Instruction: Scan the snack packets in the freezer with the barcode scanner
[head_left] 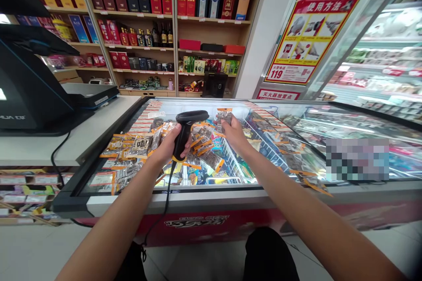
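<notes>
My left hand [169, 142] is wrapped round the grip of a black barcode scanner [186, 129], whose head points right and whose cable hangs down in front of the freezer. My right hand [232, 134] holds up a small orange-edged snack packet [224, 117] just right of the scanner head. Both hands hover over the glass lid of a chest freezer [198, 197]. Several more orange-edged snack packets [132, 147] lie spread across the lid under and left of the scanner.
A black till terminal [29, 92] stands on the white counter [82, 136] at the left. Wooden shelves [174, 30] of boxed bottles fill the back wall. A red fire notice [310, 26] hangs at the right, beside an upright chiller [389, 61].
</notes>
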`<state>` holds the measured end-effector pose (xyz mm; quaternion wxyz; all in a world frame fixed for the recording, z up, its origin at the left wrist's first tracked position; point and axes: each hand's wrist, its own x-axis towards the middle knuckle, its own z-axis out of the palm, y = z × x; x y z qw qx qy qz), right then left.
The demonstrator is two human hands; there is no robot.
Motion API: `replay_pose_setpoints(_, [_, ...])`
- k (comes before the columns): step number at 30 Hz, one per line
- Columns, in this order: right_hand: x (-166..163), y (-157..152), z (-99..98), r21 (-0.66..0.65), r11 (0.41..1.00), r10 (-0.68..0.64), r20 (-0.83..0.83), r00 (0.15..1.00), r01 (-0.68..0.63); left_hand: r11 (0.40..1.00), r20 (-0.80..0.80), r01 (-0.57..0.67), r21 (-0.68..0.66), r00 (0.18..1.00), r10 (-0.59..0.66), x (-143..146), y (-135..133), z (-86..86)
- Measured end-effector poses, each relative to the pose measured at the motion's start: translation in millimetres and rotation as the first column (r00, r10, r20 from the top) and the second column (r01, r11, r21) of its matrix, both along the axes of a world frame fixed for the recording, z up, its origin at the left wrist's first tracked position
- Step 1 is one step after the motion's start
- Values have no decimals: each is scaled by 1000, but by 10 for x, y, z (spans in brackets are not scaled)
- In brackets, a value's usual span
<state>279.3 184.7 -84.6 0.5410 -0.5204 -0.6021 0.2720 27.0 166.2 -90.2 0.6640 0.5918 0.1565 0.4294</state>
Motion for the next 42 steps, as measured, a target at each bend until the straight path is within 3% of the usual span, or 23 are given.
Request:
replay_pose_setpoints(7, [-29,96,-47,30,998,51,-66,997,-49,999,-44,30,27,999,-29,16,-74,89])
replay_pose_setpoints(12, [-90,51,35,35,999,35,-119,992,-31,1000,9,-6,6,1000,6,14,-43,53])
replay_pose_setpoints(15, [-176,40,121,-40,999,-22,-86,996,19,994,113,-108,-12,988,109,-6,-11,54])
replay_pose_setpoints(18, [-259,107,177,-153,988,13,-100,995,-29,973,228,-228,-42,946,231,-41,7,94])
replay_pose_setpoints(21, [-278,236,172,-280,960,-45,-103,994,15,957,268,-270,-101,919,288,-68,13,129])
replay_pose_setpoints(24, [-217,348,117,-281,954,-100,31,994,105,955,252,-266,-132,923,292,-71,16,135])
replay_pose_setpoints(29, [-86,374,4,-241,968,31,389,921,70,963,232,-252,-96,935,268,-67,17,121])
replay_pose_setpoints(33, [64,277,-69,-241,965,30,487,873,102,959,219,-265,-96,935,280,-80,13,116])
replay_pose_setpoints(36, [374,155,-79,-213,949,-60,605,794,234,961,211,-262,-92,938,276,-78,11,119])
replay_pose_setpoints(39, [885,4,-44,-218,872,-163,714,681,438,966,191,-241,-89,948,254,-63,7,123])
replay_pose_setpoints(40, [1075,-45,-29,-206,821,-210,759,617,532,968,185,-235,-88,951,248,-58,5,123])
replay_pose_setpoints(42, [1431,-132,-8,-136,635,-225,910,349,761,971,176,-227,-78,955,237,-52,5,120])
